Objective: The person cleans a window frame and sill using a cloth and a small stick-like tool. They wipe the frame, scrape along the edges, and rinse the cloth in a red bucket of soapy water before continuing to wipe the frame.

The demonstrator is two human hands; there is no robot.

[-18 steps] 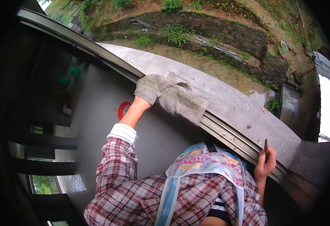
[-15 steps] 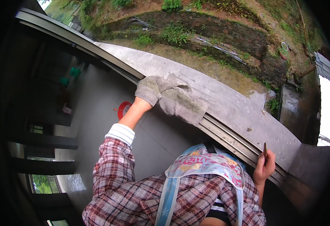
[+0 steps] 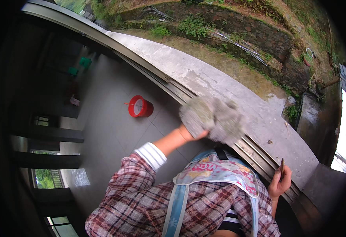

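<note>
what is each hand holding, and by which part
The left hand has the grey cloth by its left part, which hides most of the hand. The right hand pinches a thin brown object by its lower end.

Saw the cloth (image 3: 214, 118) over the track (image 3: 256, 154) and left hand (image 3: 192, 133); found the bucket (image 3: 147, 108) leftward on the floor (image 3: 111, 130), the ledge (image 3: 266, 120) beyond the track, the right hand (image 3: 280, 183) rightward.

A crumpled grey cloth (image 3: 224, 122) lies bunched across the metal track (image 3: 254, 152)
</note>
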